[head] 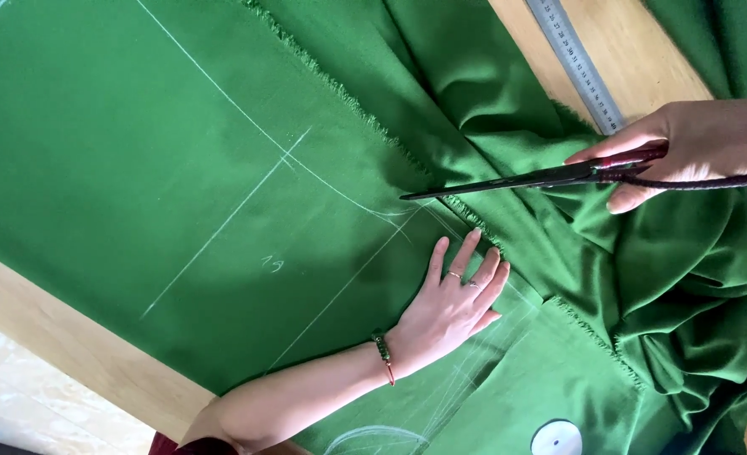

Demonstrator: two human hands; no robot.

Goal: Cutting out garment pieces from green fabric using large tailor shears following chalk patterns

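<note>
Seen from the head camera, a sheet of green fabric (138, 152) lies spread across the wooden table (62, 345), flat toward the table's near-left edge and bunched into deep folds toward its right side. White chalk lines (247, 198) cross the flat part, one long curve meeting straighter strokes near the fabric's frayed edge (365, 114). The right hand (702, 147) is closed around the handles of a pair of dark scissors (542, 177); their blades are together or nearly so, the long axis running almost level from the hand toward the left, and the tip sits just above where the chalk curve reaches the frayed edge. The left hand (453, 307) lies palm-down on the fabric, fingers spread and holding nothing, just beside and below the scissor tip, so it is the nearer hand to the marked line. Its forearm stretches in from the table's near edge. A metal ruler (580, 63) rests on bare wood at the far side, and a small white disc (556, 438) sits on the fabric near the bottom.
</note>
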